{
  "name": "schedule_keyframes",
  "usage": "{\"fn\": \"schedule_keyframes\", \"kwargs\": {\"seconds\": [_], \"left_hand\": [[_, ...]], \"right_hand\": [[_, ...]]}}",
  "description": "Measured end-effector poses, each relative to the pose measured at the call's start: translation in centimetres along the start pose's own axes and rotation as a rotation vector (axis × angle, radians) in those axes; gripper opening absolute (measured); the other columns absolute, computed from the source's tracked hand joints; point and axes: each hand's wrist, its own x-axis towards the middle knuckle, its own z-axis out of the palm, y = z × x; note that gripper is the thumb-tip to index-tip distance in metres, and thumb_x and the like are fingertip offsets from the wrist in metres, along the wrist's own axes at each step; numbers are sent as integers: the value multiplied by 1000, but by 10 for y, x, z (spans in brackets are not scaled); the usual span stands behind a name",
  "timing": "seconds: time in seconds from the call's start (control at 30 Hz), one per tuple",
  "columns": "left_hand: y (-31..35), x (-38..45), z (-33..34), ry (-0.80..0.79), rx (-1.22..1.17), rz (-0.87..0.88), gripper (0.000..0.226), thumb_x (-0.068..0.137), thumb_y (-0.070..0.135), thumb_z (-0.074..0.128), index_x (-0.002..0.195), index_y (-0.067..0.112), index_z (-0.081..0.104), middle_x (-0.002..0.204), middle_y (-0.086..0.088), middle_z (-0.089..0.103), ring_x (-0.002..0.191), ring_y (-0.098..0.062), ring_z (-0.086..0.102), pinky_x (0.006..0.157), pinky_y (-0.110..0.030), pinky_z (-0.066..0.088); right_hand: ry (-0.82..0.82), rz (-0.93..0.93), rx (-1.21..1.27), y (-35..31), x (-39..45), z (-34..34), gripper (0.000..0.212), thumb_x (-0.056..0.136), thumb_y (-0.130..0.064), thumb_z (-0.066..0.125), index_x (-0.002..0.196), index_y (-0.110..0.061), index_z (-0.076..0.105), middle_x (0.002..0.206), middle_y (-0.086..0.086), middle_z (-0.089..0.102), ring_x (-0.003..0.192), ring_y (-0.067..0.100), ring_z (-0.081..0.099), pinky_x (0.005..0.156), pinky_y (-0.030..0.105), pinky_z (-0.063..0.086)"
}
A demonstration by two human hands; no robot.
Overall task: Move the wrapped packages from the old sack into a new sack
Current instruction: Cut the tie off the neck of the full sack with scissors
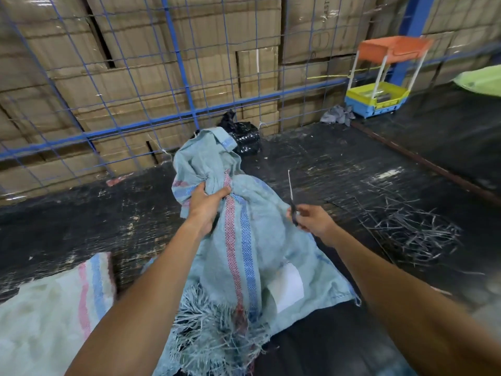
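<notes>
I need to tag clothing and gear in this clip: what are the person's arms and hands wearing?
Nothing shows: both forearms are bare to the frame's edge, with no sleeves in view. The left hand and right hand have no gloves, rings, watch or wristbands that I can see.

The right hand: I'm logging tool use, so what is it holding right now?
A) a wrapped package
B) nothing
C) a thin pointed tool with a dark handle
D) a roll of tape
C: the right hand grips a dark-handled tool whose thin shaft points up beside the bluish sack.
</notes>
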Motion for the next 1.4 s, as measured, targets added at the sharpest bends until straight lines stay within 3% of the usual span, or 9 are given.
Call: {"fn": "schedule_keyframes", "kwargs": {"seconds": [0.07,0.17,0.27,0.33,0.63,0.77,1.03,1.2,1.4], "left_hand": [[-18,1,15,-33,49,-19,43,80,13,82,119,18,65,104,3,72,89,-15,72,69,-25,60],[-41,1,42,-94,140,-66,54,75,17,86,124,17,63,110,1,73,95,-17,72,88,-36,58],[-57,-1,77,-143,186,-98,50,75,11,85,120,17,63,102,3,73,88,-13,71,85,-32,57],[-64,-2,96,-140,206,-104,47,75,9,84,116,19,64,101,2,73,87,-13,71,84,-31,57],[-77,1,118,-142,219,-172,50,78,12,82,121,25,61,110,0,72,97,-20,72,92,-39,57],[-71,-1,109,-136,181,-197,60,78,14,83,132,19,59,113,-2,73,97,-20,73,92,-42,57],[-51,-19,78,-219,104,-188,67,74,14,86,134,17,57,117,-2,73,103,-22,72,97,-46,55],[-39,-28,50,-247,74,-169,65,74,14,86,133,17,57,115,-2,74,104,-21,72,98,-47,54],[-40,-30,34,-245,61,-144,60,77,11,83,132,14,58,113,-1,74,99,-17,73,93,-39,56]], "right_hand": [[165,177,-238,58,-13,-25,26,81,-40,77,96,-19,69,73,-1,71,56,8,65,53,14,46],[260,452,-428,141,-42,-62,40,76,-41,76,98,-17,53,91,9,70,82,25,70,69,31,56],[218,620,-620,190,-65,-91,38,80,-40,69,106,-12,66,100,11,67,96,31,67,72,33,52],[240,662,-663,197,-72,-101,42,85,-32,69,118,-7,65,114,15,64,106,34,64,79,36,52],[241,613,-872,191,-50,-107,33,93,-4,52,125,-5,61,127,15,60,118,34,59,89,43,52],[196,582,-930,185,-48,-102,34,94,-4,49,125,-6,61,127,14,60,118,33,59,88,42,52],[21,621,-956,184,-47,-98,39,95,-3,53,134,-4,53,138,18,44,119,33,57,97,40,52],[36,590,-996,176,-50,-80,38,101,-8,40,137,-4,52,138,18,47,123,29,55,96,34,50],[131,533,-1083,168,-57,-63,37,102,-14,36,132,-10,57,133,11,55,124,30,54,94,40,49]]}}
